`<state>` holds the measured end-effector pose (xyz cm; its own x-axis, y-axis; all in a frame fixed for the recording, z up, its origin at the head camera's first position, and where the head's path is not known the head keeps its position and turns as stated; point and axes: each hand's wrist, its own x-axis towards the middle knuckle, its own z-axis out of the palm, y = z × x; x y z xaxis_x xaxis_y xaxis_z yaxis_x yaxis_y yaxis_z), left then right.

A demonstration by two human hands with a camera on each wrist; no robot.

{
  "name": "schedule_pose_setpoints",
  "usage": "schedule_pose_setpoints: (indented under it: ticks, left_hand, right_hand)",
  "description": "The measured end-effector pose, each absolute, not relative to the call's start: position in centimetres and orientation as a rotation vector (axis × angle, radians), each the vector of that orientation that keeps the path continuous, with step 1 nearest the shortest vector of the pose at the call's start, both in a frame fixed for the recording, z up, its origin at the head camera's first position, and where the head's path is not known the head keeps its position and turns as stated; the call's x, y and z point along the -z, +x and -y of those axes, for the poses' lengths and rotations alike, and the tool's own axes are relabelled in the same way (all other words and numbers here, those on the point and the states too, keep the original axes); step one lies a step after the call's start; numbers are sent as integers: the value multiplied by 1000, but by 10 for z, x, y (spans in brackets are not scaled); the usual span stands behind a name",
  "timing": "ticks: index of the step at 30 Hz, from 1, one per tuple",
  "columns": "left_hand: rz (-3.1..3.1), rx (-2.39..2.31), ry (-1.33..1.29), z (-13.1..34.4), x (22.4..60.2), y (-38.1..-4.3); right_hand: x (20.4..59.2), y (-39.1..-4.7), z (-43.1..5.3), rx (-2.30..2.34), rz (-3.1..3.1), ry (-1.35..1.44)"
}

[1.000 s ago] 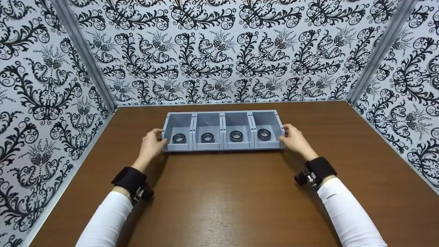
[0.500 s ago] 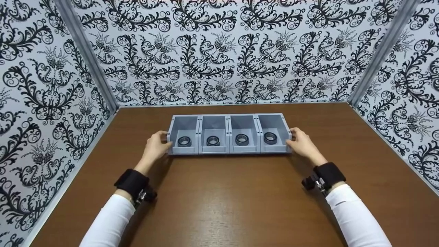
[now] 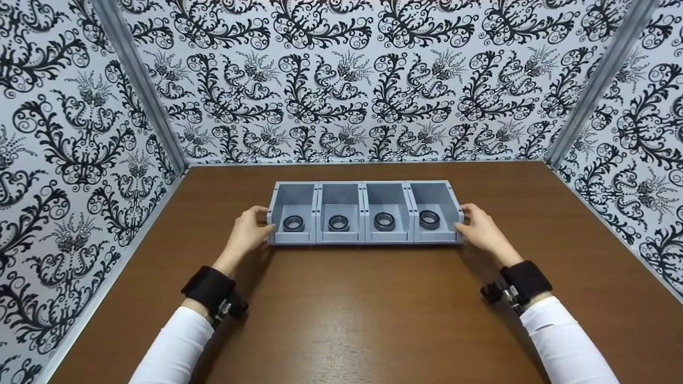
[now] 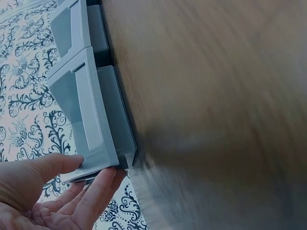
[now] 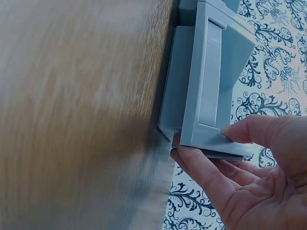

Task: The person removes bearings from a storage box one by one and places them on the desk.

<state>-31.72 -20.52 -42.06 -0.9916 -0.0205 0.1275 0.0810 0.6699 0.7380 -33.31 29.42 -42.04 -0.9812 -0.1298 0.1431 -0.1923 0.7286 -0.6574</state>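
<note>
A row of several joined grey plastic bins (image 3: 341,238) sits on the brown table, open side toward me. In each bin lies one dark ring-shaped bearing, from the leftmost bearing (image 3: 293,230) to the rightmost bearing (image 3: 429,227). My left hand (image 3: 248,232) grips the left end of the row, thumb on the front corner and fingers around the outer side wall. At the right end, my right hand (image 3: 484,232) holds the outer wall in the same way. Both wrist views show the thumb on the front face of the end bin (image 4: 103,129) and fingers behind the side.
Brown wooden tabletop (image 3: 341,309) stretches in front of the bins and to both sides. Patterned black-and-white panels (image 3: 341,106) stand behind and at the left and right, joined by grey corner posts (image 3: 141,85).
The row of bins has shifted right and a little toward me, with both hands moving along and keeping hold of its ends. The bearings stay in their bins.
</note>
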Motion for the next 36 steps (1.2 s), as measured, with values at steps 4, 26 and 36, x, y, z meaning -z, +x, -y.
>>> schedule_pose_setpoints:
  ticks: [4, 26, 36]
  left_hand:
    - [2755, 1249, -57, 204, 421, -314]
    - [2751, 1381, -47, 201, 420, -298]
    - [2731, 1430, -40, 201, 422, -291]
  right_hand:
    - [421, -330, -297, -1074, 2848, 270]
    - [417, -307, -306, -1083, 2871, 297]
    - [417, -303, -309, -1123, 2883, 307]
